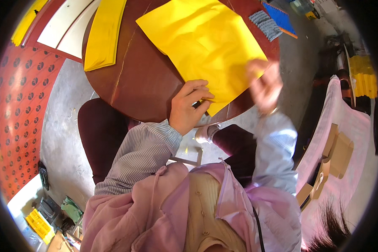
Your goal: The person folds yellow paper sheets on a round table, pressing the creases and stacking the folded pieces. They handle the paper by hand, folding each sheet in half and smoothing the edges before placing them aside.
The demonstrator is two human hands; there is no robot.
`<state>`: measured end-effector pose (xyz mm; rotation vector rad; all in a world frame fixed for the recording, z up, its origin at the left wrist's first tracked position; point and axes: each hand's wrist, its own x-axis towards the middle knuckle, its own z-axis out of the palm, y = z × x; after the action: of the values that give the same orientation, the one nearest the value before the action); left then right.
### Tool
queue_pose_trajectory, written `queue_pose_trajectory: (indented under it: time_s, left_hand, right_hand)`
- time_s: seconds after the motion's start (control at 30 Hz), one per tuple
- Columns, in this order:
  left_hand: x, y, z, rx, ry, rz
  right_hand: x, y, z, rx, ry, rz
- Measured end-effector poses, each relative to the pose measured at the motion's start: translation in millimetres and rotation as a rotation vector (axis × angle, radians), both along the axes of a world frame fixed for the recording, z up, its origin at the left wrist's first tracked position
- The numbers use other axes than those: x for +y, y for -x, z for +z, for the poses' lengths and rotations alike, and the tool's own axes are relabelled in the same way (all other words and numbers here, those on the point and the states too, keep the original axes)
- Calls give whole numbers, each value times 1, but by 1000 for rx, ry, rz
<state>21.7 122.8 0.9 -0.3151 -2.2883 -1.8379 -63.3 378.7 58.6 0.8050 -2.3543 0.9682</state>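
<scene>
A large, thin yellow sheet (203,48) with soft creases lies over the far side of a round dark-red table (147,80). Whether it is paper or cloth, I cannot tell. At its near left edge, close to the nearest corner, my left hand (189,105) is closed, with thumb and fingers pinching the edge. My right hand (265,86) is by the sheet's right corner, smeared by motion, so its grip does not show. A folded stack of yellow sheets (105,35) rests on the table's left side.
A grey-blue knitted cloth (265,25) and a blue flat piece (281,19) sit at the table's far right edge. To the right, opened cardboard boxes (342,155) lie on a pale-covered surface (361,130). A red patterned panel (21,113) stands at left.
</scene>
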Motion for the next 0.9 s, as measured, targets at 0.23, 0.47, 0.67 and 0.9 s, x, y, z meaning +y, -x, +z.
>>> queue_pose_trajectory:
  time_s: [0.23, 0.47, 0.67, 0.9]
  left_hand:
    - [-4, 3, 2, 84, 167, -60]
    - [-14, 14, 4, 98, 244, -55]
    - [-15, 17, 7, -3, 161, -94]
    - [-23, 28, 6, 75, 183, -114]
  right_hand:
    - [136, 221, -84, -9, -502, -650]
    - [153, 263, -104, -294, -697, -782]
    - [113, 129, -50, -282, 165, -479]
    - [-26, -94, -25, -450, 88, 50]
